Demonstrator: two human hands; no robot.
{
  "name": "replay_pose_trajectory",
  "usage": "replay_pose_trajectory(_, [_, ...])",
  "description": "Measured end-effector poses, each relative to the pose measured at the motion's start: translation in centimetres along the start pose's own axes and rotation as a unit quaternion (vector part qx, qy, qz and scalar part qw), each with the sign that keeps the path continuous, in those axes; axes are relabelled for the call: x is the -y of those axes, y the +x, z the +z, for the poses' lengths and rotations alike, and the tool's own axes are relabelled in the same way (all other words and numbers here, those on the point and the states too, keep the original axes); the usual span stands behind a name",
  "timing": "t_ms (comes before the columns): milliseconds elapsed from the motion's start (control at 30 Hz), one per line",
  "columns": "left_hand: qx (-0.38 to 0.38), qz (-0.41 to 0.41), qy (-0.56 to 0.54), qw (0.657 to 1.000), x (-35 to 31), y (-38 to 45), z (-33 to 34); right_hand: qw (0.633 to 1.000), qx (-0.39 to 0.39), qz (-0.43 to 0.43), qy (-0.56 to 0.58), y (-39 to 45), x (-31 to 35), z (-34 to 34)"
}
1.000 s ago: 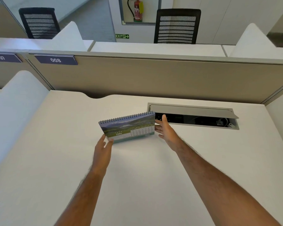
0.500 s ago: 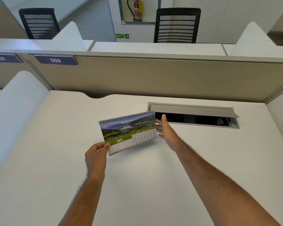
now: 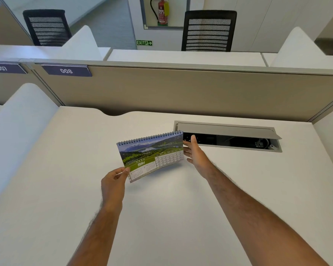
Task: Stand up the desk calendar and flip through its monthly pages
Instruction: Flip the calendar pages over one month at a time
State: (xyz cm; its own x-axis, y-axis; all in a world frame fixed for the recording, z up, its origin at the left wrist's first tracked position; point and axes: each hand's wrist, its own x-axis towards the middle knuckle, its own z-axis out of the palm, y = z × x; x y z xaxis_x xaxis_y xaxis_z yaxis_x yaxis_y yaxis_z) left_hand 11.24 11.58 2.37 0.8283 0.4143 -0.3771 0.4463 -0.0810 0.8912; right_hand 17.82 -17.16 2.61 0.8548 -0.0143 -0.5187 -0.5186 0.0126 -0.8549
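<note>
A spiral-bound desk calendar (image 3: 152, 156) stands near the middle of the white desk (image 3: 161, 217), showing a May page with a mountain landscape photo. Its front page is lifted toward me. My left hand (image 3: 113, 181) pinches the lower left corner of that page between thumb and fingers. My right hand (image 3: 194, 154) rests flat against the calendar's right edge with its fingers spread, steadying it.
An open cable tray (image 3: 229, 137) with a raised grey lid is sunk into the desk just behind my right hand. A beige partition (image 3: 181, 93) labelled 008 closes off the desk's far side. White side dividers (image 3: 17, 121) flank the desk.
My left hand has pinched the front page's lower left corner and lifted it up and toward me. The right hand has stayed at the calendar's right edge.
</note>
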Motion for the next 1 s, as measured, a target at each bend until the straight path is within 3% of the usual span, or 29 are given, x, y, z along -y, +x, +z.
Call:
replay_pose_trajectory(200, [0.115,-0.019,-0.086,0.989,-0.5,-0.2,-0.5,1.000,-0.006,-0.007,0.007,-0.2,0.2,0.2])
replay_pose_trajectory(333, [0.176,0.022,-0.150,0.973,-1.3,-0.3,-1.1,1.000,-0.010,-0.001,0.006,-0.4,0.4,0.3])
replay_pose_trajectory(433, [0.171,0.002,-0.218,0.961,-2.5,0.0,-1.8,1.000,0.010,0.000,0.016,-0.3,0.2,-0.1])
replay_pose_trajectory(567, [0.167,0.043,-0.283,0.943,-4.1,1.0,-2.2,0.999,0.023,-0.005,0.027,-0.2,-0.1,-0.3])
replay_pose_trajectory(833, [0.179,0.077,-0.200,0.960,-6.6,3.6,-2.1,1.000,0.022,-0.008,0.006,0.1,-0.1,-0.3])
replay_pose_trajectory(1000, [0.125,0.123,-0.091,0.980,-6.0,4.8,-1.9,1.000,0.021,-0.005,0.004,0.2,0.0,-0.2])
